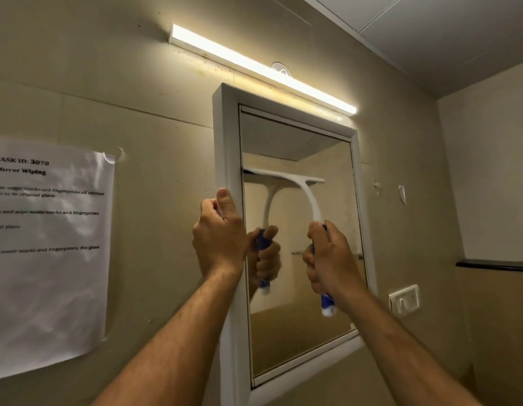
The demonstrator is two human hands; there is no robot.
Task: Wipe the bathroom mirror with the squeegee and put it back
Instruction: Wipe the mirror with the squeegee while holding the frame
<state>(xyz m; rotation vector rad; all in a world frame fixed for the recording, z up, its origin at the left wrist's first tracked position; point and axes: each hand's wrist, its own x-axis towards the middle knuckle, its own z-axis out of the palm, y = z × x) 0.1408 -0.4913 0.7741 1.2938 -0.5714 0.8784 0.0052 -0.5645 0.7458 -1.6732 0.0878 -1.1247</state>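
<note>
The bathroom mirror [313, 303] hangs on the wall in a white frame [225, 136]. A white squeegee [308, 190] with a blue and white handle lies with its blade flat against the upper glass, near the left side. My right hand [330, 259] is closed around that handle, below the blade. Gripping the frame's left edge is my left hand [220, 232], thumb pointing up. The glass reflects the squeegee and the hand on it.
A lit tube light [263, 67] runs above the mirror. A printed task sheet [49, 250] is taped to the wall on the left. To the right are a white switch plate [404, 300] and a dark shelf edge [494, 264].
</note>
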